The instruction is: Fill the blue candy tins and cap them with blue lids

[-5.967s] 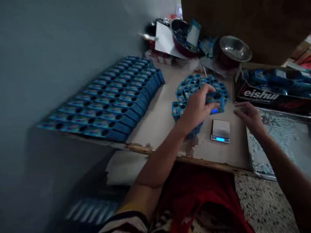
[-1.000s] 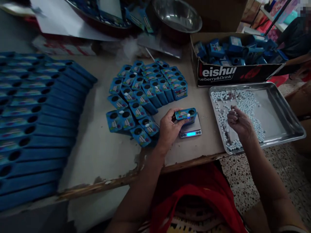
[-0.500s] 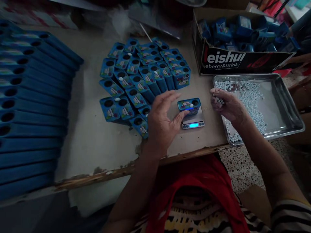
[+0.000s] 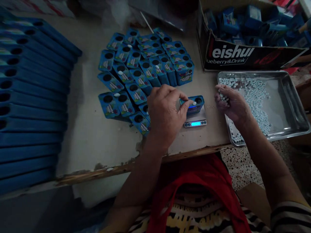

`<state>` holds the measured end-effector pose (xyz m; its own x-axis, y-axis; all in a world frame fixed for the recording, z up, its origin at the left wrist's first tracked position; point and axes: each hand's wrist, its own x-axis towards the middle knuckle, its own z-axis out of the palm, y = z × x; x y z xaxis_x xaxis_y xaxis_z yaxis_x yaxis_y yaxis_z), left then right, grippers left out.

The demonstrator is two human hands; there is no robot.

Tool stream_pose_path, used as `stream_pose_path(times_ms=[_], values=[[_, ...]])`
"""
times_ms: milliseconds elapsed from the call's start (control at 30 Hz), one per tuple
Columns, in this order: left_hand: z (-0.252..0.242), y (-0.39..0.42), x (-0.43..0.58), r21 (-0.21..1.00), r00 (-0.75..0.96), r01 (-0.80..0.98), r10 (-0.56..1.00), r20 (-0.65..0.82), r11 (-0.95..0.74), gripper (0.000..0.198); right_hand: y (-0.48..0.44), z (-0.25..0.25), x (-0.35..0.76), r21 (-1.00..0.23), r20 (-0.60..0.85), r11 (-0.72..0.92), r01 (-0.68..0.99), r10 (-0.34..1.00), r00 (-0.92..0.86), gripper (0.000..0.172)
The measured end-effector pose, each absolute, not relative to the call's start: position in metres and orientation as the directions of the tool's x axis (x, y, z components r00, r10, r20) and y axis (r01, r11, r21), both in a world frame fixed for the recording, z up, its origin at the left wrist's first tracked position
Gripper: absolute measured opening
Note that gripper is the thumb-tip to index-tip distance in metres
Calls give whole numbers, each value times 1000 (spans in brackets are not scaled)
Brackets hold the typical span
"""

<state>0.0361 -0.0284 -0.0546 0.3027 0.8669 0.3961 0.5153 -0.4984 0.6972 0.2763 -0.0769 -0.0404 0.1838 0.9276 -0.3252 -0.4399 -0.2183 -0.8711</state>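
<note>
The blue box is flat-sided, with rounded corners and printed letters; its top has a dark round hole, and one small white pellet lies there, just right of the left thumb tip. It stands on a square scale with a lit blue display, nearer the body than the left fingertips. The table under both hands is pale and smooth, its wooden edge chipped and worn.

Right of and beneath the right fingers, a shiny metal tray holds loose, rounded candies, heaped on the side nearest those fingers. Beyond them, a black carton with white lettering holds jumbled blue packs. Beyond and left of the left fingers, a cluster of upright boxes shows open round holes, a few with white pellets on top; farther left are packed rows of boxes.

The left hand has thumb and forefinger nearly together at the blue box's left end; whether they grip it I cannot tell. The right hand is curled around a handful of candies, over the tray's near-left side.
</note>
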Motion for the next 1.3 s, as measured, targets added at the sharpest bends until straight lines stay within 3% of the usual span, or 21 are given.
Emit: stream_pose_path(times_ms=[300, 633, 867, 967, 1067, 1167, 1233, 1300], values=[[-73, -19, 56, 778, 311, 438, 888, 339, -451, 21, -79, -50, 284, -834, -394, -265, -484, 900, 187, 11], [-75, -16, 60, 684, 340, 520, 859, 383, -511, 14, -88, -64, 289, -885, -321, -221, -410, 927, 192, 12], [-74, -4, 76, 668, 426, 479, 816, 390, -570, 15, -86, -49, 296, -838, -376, -235, -492, 903, 209, 12], [-69, -10, 72, 651, 539, 473, 779, 320, -594, 48, -94, -34, 314, -796, -444, -228, -561, 849, 285, 27], [-56, -22, 59, 607, 654, 499, 728, 204, -618, 43, -109, -33, 344, -800, -478, -186, -571, 772, 419, 48], [-25, -17, 30, 559, 562, 536, 762, 323, -632, 41, -121, -58, 378, -871, -417, -141, -470, 718, 557, 52], [9, 7, -2, 526, 403, 589, 787, 467, -614, 45, -126, -80, 397, -919, -298, -42, -392, 724, 622, 42], [48, 50, -42, 485, 252, 682, 798, 548, -548, 50, -128, -95, 408, -828, -433, -28, -560, 667, 607, 37]])
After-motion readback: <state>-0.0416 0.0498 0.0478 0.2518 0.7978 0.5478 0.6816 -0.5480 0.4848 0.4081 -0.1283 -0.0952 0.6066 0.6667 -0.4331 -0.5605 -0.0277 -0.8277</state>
